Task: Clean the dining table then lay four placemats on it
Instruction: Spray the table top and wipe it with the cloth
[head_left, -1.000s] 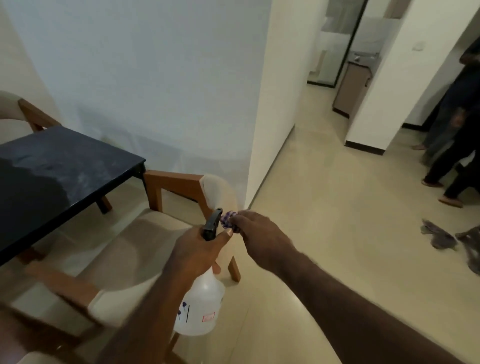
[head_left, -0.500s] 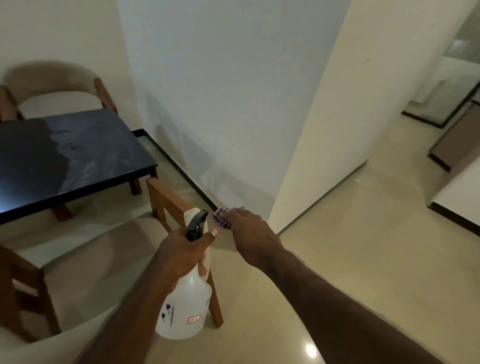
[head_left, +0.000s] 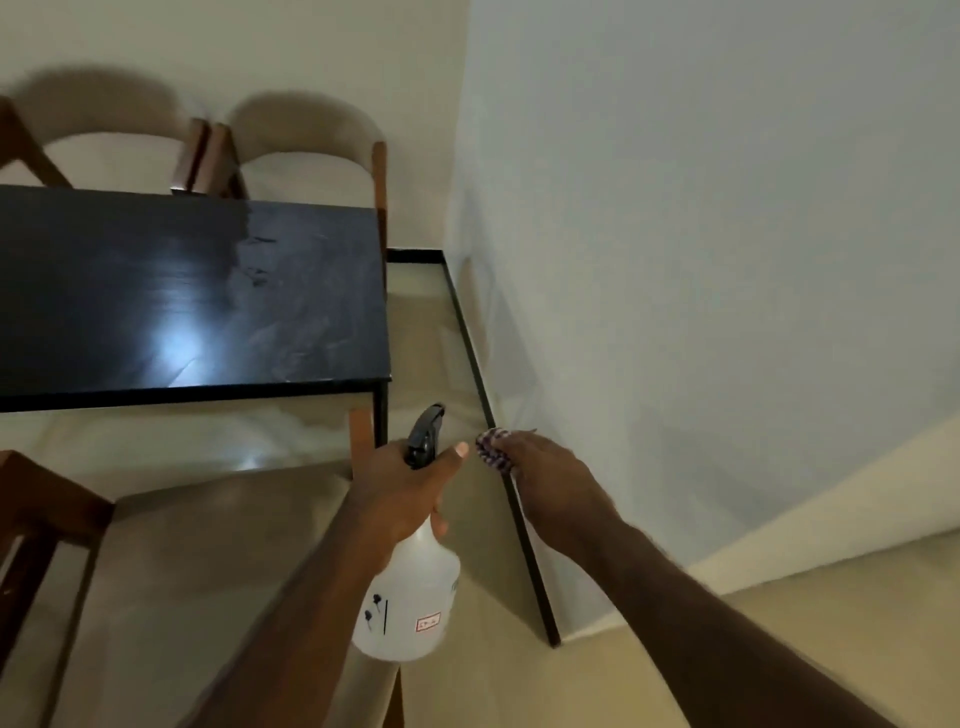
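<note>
The black dining table (head_left: 171, 291) fills the upper left; its right part looks dusty and smeared, the left part darker and glossy. My left hand (head_left: 410, 488) grips the neck of a translucent white spray bottle (head_left: 410, 597) with a black trigger head (head_left: 426, 434), held in front of the table's near right corner. My right hand (head_left: 545, 475) holds a bunched purple-and-white checked cloth (head_left: 491, 449) just right of the bottle's nozzle. No placemats are in view.
Two beige padded wooden chairs (head_left: 306, 150) stand behind the table against the wall. Another chair's seat (head_left: 208, 561) lies below my left arm, with a wooden frame (head_left: 36, 525) at the left edge. A white wall (head_left: 675, 260) with black skirting rises close on the right.
The view has swung left and down, so the table now lies straight ahead and the corridor is out of sight. Both hands keep their hold on the bottle and the cloth.
</note>
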